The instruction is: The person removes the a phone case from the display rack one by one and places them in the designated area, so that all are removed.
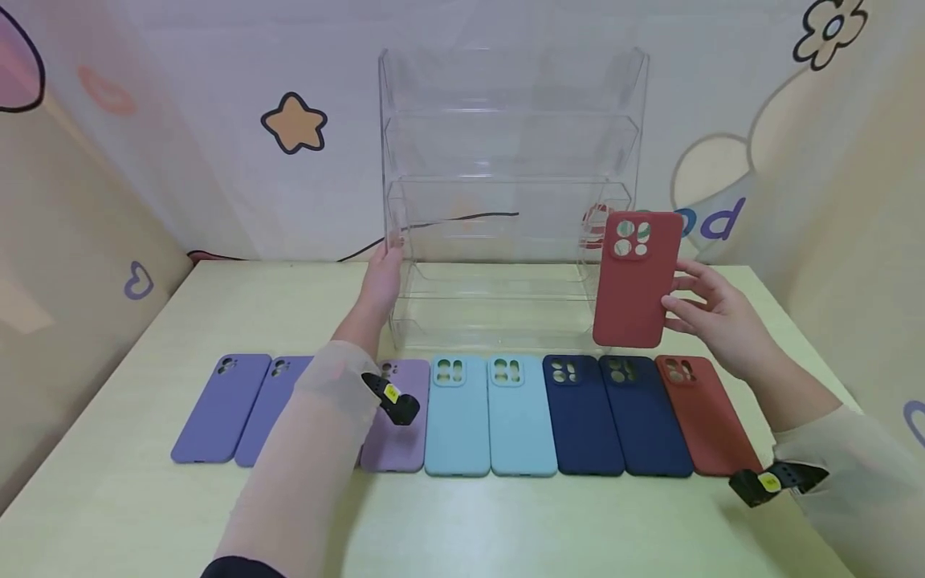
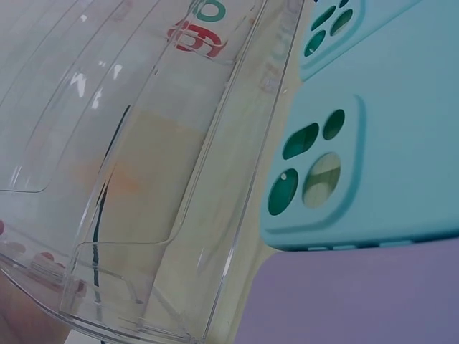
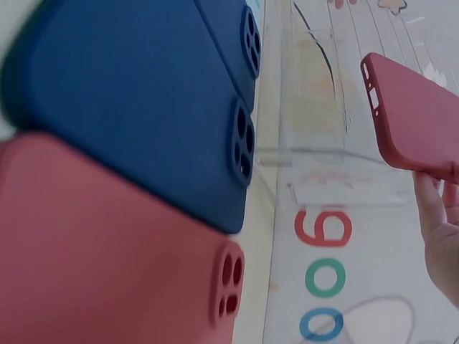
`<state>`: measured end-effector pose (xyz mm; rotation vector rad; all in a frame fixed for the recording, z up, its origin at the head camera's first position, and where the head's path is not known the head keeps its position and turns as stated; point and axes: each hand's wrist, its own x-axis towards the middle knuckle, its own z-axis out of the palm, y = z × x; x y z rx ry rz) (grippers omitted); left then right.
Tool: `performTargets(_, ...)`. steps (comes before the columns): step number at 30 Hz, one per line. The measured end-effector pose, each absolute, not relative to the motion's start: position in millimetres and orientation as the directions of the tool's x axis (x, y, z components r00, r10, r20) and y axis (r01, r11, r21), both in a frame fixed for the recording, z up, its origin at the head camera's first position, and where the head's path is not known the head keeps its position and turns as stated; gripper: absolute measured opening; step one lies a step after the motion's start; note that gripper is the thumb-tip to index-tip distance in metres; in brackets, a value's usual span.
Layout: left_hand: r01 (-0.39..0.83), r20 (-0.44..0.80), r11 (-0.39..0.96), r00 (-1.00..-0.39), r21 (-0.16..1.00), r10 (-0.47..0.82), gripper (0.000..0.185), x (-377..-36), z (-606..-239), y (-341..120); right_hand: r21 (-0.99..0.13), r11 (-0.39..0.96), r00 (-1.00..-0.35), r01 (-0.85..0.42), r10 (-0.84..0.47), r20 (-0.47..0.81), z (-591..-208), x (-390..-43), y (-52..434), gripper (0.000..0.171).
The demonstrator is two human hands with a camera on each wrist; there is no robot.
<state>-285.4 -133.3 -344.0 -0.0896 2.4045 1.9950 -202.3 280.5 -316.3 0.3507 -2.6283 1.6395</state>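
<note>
Near the right front corner of a clear stepped acrylic rack (image 1: 510, 178), my right hand (image 1: 723, 317) holds up a red phone case (image 1: 634, 297), pinched by its right edge. In the right wrist view the held case (image 3: 419, 118) is tilted, with fingers under its edge. My left hand (image 1: 381, 281) grips the rack's left side; through the plastic, the left wrist view shows some of its fingers. A second red phone case (image 1: 711, 425) lies at the right end of the row on the table, below the right hand.
Along the row lie navy cases (image 1: 585, 425), light blue cases (image 1: 457, 433), a lilac case (image 1: 405, 441) and violet cases (image 1: 220, 417). My left forearm hides part of the row. A printed cloth (image 1: 217, 160) hangs behind the table (image 1: 448, 530), with a dark cable along its base.
</note>
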Motion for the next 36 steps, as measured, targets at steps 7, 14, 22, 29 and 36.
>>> performTargets(7, -0.052, -0.046, 0.206, -0.998, 0.977, -0.030, 0.053, -285, -346, -132, -0.891, 0.407, -0.975, -0.201, -0.171, 0.142, -322, -192, 308, 0.054)
performTargets(14, -0.049, -0.044, 0.183, -0.999, 0.982, -0.029, 0.053, -285, -348, -131, -0.937, 0.278, -0.962, -0.210, -0.228, 0.148, -327, -186, 340, 0.047)
performTargets(22, -0.037, -0.030, 0.198, -0.999, 0.979, -0.035, 0.054, -286, -349, -134, -0.949, 0.258, -0.950, -0.180, -0.295, 0.100, -336, -179, 374, 0.050)
performTargets(29, -0.036, -0.030, 0.200, -0.999, 0.979, -0.034, 0.053, -285, -346, -136, -0.975, 0.180, -0.950, -0.131, -0.304, 0.071, -346, -171, 401, 0.047)
performTargets(36, -0.045, -0.038, 0.202, -0.998, 0.978, -0.041, 0.054, -285, -344, -137, -0.988, 0.137, -0.954, -0.073, -0.298, 0.029, -356, -164, 427, 0.048)
